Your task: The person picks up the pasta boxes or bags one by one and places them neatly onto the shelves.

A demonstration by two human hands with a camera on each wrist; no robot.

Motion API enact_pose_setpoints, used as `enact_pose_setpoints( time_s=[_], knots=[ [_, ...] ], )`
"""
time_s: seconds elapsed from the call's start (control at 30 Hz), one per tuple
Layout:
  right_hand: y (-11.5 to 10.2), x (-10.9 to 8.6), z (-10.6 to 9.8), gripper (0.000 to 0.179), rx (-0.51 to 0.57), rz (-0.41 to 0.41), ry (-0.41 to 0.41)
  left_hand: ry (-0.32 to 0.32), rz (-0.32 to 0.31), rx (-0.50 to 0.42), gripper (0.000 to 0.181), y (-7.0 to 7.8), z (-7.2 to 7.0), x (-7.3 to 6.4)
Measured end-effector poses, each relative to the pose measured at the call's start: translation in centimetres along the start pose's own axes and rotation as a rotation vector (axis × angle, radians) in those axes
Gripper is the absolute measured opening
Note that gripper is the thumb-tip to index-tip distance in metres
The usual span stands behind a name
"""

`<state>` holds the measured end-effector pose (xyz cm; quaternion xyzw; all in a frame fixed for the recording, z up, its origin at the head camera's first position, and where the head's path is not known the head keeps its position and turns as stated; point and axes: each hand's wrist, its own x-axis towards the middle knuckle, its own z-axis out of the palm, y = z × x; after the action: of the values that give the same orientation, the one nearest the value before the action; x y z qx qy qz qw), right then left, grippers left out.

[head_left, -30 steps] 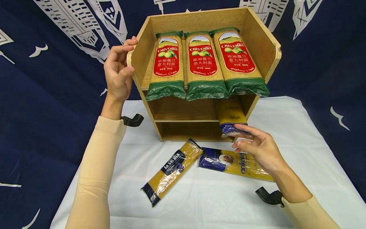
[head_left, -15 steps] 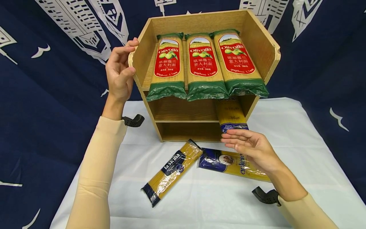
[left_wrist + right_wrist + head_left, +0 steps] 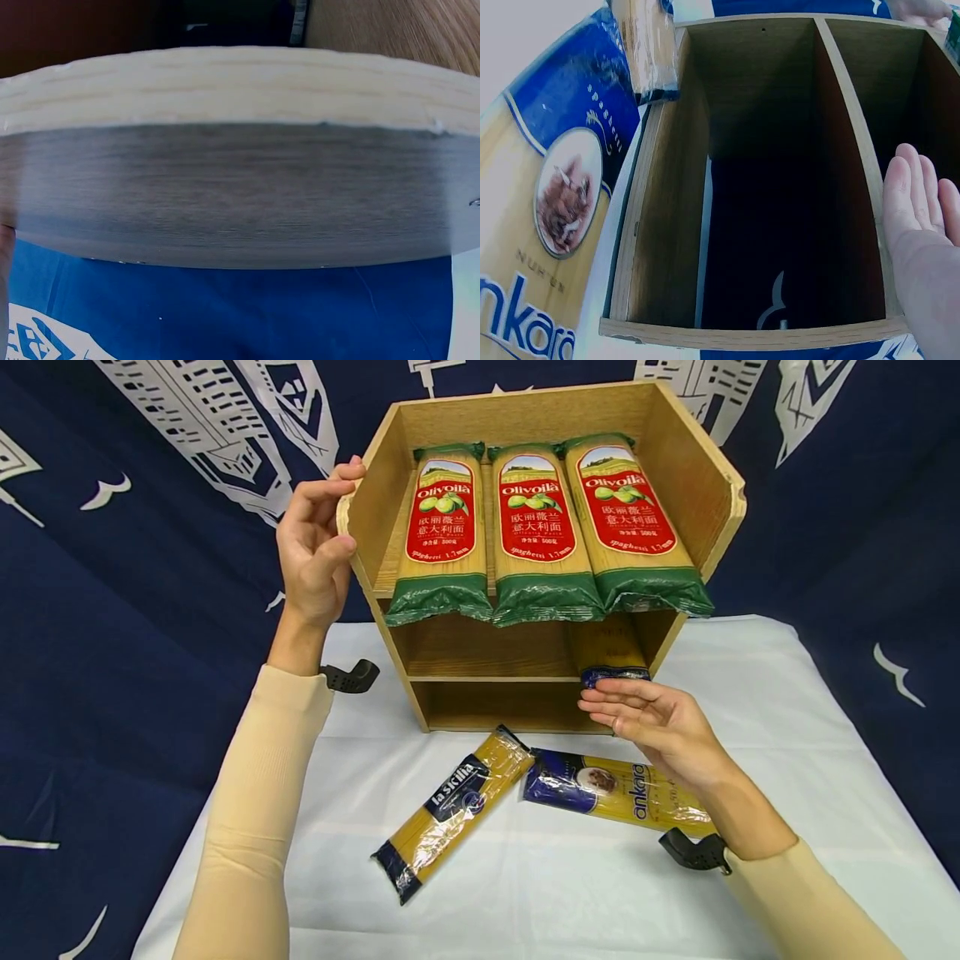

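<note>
My left hand (image 3: 315, 543) grips the left side panel of a wooden shelf unit (image 3: 495, 647), thumb in front and fingers behind. The panel's edge (image 3: 240, 86) fills much of the left wrist view. My right hand (image 3: 663, 722) holds its fingers straight against the blue front end of a yellow spaghetti pack (image 3: 611, 647) on the middle level, at the right side. That pack's far part is hidden under the top level. In the right wrist view the straight fingers (image 3: 911, 191) reach over the middle compartment's edge.
Three green-ended Olivoilà spaghetti packs (image 3: 536, 514) lie side by side on the top level, ends overhanging. On the white cloth (image 3: 525, 893) before the unit lie a La Sicilia pack (image 3: 453, 810) and an Ankara pack (image 3: 618, 789). A dark blue patterned cloth (image 3: 150, 610) hangs behind.
The right fingers have straightened and moved from the pack's end to press on it. The spaghetti pack has slid deeper into the middle level. The left hand has kept its grip.
</note>
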<state>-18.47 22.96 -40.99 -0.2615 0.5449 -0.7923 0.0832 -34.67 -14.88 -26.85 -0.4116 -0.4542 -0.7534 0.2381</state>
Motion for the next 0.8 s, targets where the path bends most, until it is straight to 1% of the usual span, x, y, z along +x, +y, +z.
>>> enact_pose_setpoints(
  time_s=[0.13,0.3,0.47,0.53,0.6,0.73,0.8],
  knots=[
    [0.1,0.5,-0.5,0.045,0.022,-0.035,-0.020,-0.003,0.001,0.003,0.057,0.1,0.1,0.0],
    [0.0,0.9,-0.7,0.042,0.014,-0.058,-0.003,-0.008,-0.003,0.001,0.058,0.1,0.2,0.1],
    [0.1,1.3,-0.9,0.040,0.015,-0.076,0.009,0.007,-0.017,-0.010,0.058,0.2,0.2,0.0],
    [0.2,1.3,-0.9,0.040,0.032,-0.068,0.004,0.011,-0.021,-0.015,0.057,0.2,0.2,0.0],
    [0.3,1.3,-1.0,0.041,0.036,-0.063,-0.004,0.003,-0.011,-0.004,0.055,0.1,0.1,0.0],
    [0.3,1.1,-1.0,0.042,0.009,-0.053,-0.015,-0.006,0.001,0.020,0.054,0.0,0.0,0.0],
    [0.3,0.9,-1.0,0.042,-0.005,-0.061,-0.033,-0.009,0.002,0.029,0.054,0.0,-0.1,0.0]
  ],
)
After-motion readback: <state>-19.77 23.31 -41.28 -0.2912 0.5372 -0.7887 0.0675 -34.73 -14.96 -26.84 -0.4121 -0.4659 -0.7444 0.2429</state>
